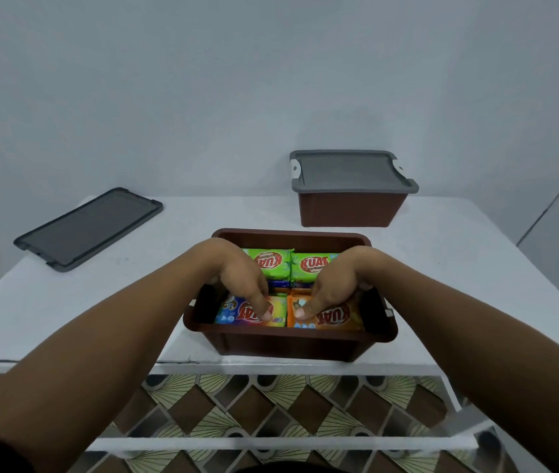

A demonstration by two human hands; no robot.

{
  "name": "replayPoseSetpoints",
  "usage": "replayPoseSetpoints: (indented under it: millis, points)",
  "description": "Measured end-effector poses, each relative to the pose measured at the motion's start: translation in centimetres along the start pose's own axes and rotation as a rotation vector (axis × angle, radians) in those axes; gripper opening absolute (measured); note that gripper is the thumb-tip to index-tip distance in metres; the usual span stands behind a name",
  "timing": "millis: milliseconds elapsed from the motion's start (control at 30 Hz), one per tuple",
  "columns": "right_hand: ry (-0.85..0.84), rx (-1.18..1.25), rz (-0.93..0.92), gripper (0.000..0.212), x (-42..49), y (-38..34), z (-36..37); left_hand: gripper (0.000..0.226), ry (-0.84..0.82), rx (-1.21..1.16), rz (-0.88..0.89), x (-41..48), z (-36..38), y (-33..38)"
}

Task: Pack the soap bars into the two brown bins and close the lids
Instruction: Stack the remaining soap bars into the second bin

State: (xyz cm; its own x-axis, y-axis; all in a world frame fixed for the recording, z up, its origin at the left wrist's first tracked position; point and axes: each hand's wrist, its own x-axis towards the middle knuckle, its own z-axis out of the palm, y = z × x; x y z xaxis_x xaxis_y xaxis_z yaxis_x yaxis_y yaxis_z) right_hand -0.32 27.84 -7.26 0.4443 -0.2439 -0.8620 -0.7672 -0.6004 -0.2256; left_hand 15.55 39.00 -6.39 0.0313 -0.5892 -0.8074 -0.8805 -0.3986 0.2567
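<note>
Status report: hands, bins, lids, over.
Left hand grips the multicolour soap bar, right hand the orange soap bar, both in the open near bin. Far bin lidded. Loose lid lies far left on table. Nothing in the way.

1. The view is being closed off at the back by a plain pale wall [271, 80], which is being lit softly and evenly.
2. A white table [117, 302] is being shown in front of that wall.
3. The floor [271, 411] beneath is being covered by tiles patterned with brown diamonds and cream fans.
4. The tiles are being crossed by a white rail [271, 442] low under the table.
</note>
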Motion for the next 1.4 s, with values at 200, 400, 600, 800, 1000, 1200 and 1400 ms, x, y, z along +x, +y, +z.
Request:
replayPoseSetpoints:
  millis: [200,400,600,800,1000,1200,1400]
  points:
    - [-0.029,0.088,-0.054,0.065,0.3,0.1,-0.3,0.050,-0.031,-0.247,-0.040,0.7,0.4,-1.0]
    - [0.025,0.110,-0.137,0.060,0.1,0.9,0.1,0.045,-0.015,-0.333,-0.072,0.9,0.8,-1.2]
    - [0.017,-0.059,-0.083,0.058,0.4,1.7,0.3,0.053,-0.046,-0.306,-0.128,1.0,0.7,-0.5]
    - [-0.005,-0.059,-0.115,0.058,0.5,1.9,0.5,0.053,-0.050,-0.313,-0.122,1.0,1.0,-0.6]
    - [-0.038,-0.071,-0.140,0.055,0.5,1.9,0.5,0.045,-0.038,-0.234,-0.048,0.9,1.4,-0.8]
    - [-0.031,-0.083,-0.128,0.068,0.5,1.4,0.3,0.054,-0.058,-0.193,0.037,1.2,1.3,-0.6]
    - [0.096,-0.005,-0.149,0.092,1.0,1.2,0.3,0.062,-0.074,-0.245,0.058,2.4,0.8,-0.4]
